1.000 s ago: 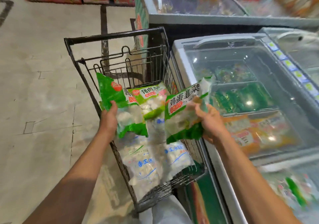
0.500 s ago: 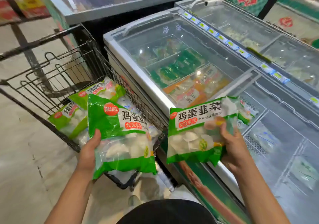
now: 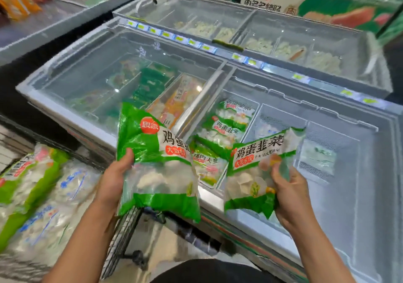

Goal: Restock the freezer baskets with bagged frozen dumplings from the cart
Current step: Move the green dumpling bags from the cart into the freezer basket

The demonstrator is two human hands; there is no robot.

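My left hand grips a green and clear dumpling bag by its left edge, upright over the freezer's front rim. My right hand holds a second matching dumpling bag by its right side, tilted, above the open freezer section. Behind and between them a freezer basket holds several similar green bags. The basket to its right has one pale bag. The wire cart sits at lower left with more dumpling bags inside.
The freezer's left half is covered by a sliding glass lid over green and orange packs. A second chest freezer with loose white items stands behind. Price tags line the divider. A shelf with orange packets is at top left.
Both hands have carried their bags rightward from the cart to over the freezer; the view swung right, so the cart now lies at the lower left.
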